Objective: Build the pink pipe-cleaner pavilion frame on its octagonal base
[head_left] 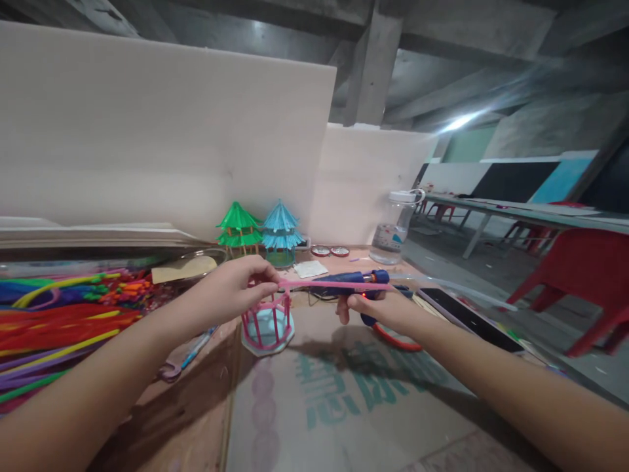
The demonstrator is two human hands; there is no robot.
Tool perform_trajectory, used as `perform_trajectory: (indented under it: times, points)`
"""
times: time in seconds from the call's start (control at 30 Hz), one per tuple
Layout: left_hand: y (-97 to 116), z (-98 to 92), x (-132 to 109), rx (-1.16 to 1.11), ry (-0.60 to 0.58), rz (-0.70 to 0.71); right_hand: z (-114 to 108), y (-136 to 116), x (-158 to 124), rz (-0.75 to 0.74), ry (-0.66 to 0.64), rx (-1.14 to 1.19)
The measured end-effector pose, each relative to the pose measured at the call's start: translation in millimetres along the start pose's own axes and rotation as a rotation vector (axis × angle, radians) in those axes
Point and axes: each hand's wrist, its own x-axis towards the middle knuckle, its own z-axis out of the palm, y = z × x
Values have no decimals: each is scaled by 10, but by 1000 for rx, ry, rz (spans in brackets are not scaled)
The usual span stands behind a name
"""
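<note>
My left hand (250, 283) is closed, thumb and fingers pinching one end of a long pink pipe cleaner (324, 284) just above a small pink frame (287, 313). The frame has upright posts and stands on a pale octagonal base (265, 349). To the right, my right hand (373, 307) is wrapped round a dark blue glue gun (376, 276), on which a small orange light glows. The gun points left toward the frame, and the pipe cleaner stretches across in front of it. Whether the nozzle touches anything is hidden.
Bundles of colored pipe cleaners (59, 328) lie at left. Green (238, 226) and blue (280, 226) pagoda models stand behind, near a water bottle (392, 229). A phone (469, 318) and orange-handled scissors (396, 339) lie right. Printed cardboard (304, 393) covers the front; a red chair (584, 275) stands beyond.
</note>
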Motion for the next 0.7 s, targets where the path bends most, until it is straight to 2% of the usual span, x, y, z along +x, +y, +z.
perform_trajectory:
  times: [0.17, 0.3, 0.4, 0.57, 0.7]
  points:
    - [0, -17, -15, 50, -6, 99, 33, -64, -58, 99, -1, -120]
    - [-2, -18, -17, 46, -20, 159, 30, -85, -72, 76, 13, -156]
    - [17, -25, -21, 50, -40, 169, 18, -116, -86, 92, 30, -166]
    - [45, -37, -37, 56, -76, 170, 23, -170, -95, 214, 29, -243]
    - [42, -33, -42, 57, -89, 173, 41, -108, -81, 161, 30, -211]
